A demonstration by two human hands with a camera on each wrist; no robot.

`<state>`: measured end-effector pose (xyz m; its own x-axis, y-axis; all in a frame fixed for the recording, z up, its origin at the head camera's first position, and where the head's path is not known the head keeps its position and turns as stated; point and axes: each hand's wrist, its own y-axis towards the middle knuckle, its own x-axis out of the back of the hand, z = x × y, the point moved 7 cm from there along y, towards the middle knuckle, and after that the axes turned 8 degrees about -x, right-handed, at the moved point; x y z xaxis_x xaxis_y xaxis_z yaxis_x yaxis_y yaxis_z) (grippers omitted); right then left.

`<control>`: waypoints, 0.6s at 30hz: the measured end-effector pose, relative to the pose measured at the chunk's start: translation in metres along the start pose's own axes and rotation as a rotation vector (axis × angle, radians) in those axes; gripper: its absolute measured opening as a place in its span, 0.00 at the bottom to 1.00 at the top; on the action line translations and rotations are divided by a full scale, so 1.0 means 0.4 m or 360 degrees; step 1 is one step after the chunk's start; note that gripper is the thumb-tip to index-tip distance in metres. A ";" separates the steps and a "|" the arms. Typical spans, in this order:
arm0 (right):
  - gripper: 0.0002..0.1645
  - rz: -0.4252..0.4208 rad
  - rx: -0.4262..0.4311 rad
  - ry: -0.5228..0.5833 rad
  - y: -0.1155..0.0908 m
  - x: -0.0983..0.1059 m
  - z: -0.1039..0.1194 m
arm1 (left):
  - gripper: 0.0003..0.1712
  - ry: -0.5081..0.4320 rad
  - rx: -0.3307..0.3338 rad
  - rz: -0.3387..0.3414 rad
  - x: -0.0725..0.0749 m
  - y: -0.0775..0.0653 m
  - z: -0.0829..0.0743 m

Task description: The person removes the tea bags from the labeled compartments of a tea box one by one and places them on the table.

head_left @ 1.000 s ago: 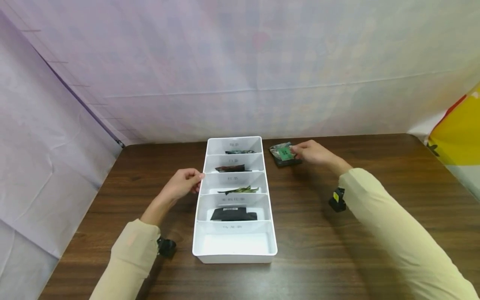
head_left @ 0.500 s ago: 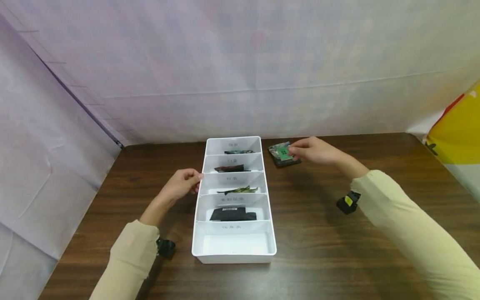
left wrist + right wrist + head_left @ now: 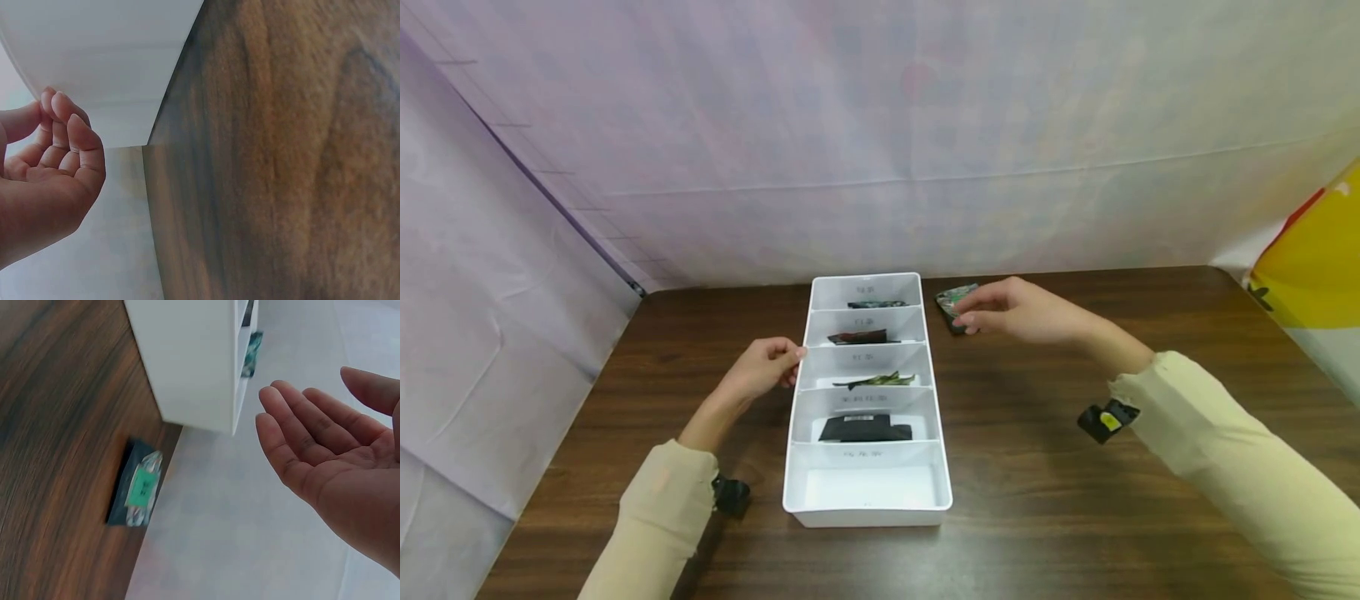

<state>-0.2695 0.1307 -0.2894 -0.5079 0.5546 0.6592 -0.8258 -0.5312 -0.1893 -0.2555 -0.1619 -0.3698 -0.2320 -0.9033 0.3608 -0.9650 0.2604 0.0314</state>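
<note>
A white divided box stands on the table, with printed labels on its compartments. My left hand pinches its left rim between thumb and fingers; in the left wrist view the fingertips meet at the edge of the white wall. My right hand hovers right of the box's far end, fingers spread from the thumb and holding nothing. Partly behind it in the head view lies a dark packet with a green label. The right wrist view shows this packet flat on the table, apart from the hand.
Inside the box are a dark green packet, a dark reddish packet, a green-yellow packet and a black packet. The front compartment holds nothing. A pale cloth hangs behind the brown wooden table.
My right hand has let go of the green-labelled packet, opened its fingers and shifted slightly left above it. The packet stays on the table. My left hand remains at the box's rim.
</note>
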 end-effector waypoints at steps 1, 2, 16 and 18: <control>0.17 0.0004 0.0032 -0.0012 -0.002 -0.005 0.008 | 0.12 -0.0003 -0.0003 0.0001 0.000 0.000 0.000; 0.16 0.0004 0.0062 -0.0025 -0.004 -0.009 0.018 | 0.12 -0.0005 -0.0004 0.0001 0.000 0.000 -0.001; 0.14 0.0125 0.0258 -0.0061 -0.026 -0.098 0.096 | 0.11 0.0014 -0.0006 0.0000 -0.001 -0.001 -0.003; 0.14 0.0163 0.0288 -0.0034 -0.029 -0.114 0.105 | 0.11 0.0015 -0.0006 0.0000 -0.001 -0.001 -0.003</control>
<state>-0.2263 0.0847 -0.2868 -0.5798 0.4791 0.6590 -0.7118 -0.6914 -0.1237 -0.2548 -0.1611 -0.3687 -0.2310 -0.8999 0.3699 -0.9645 0.2619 0.0349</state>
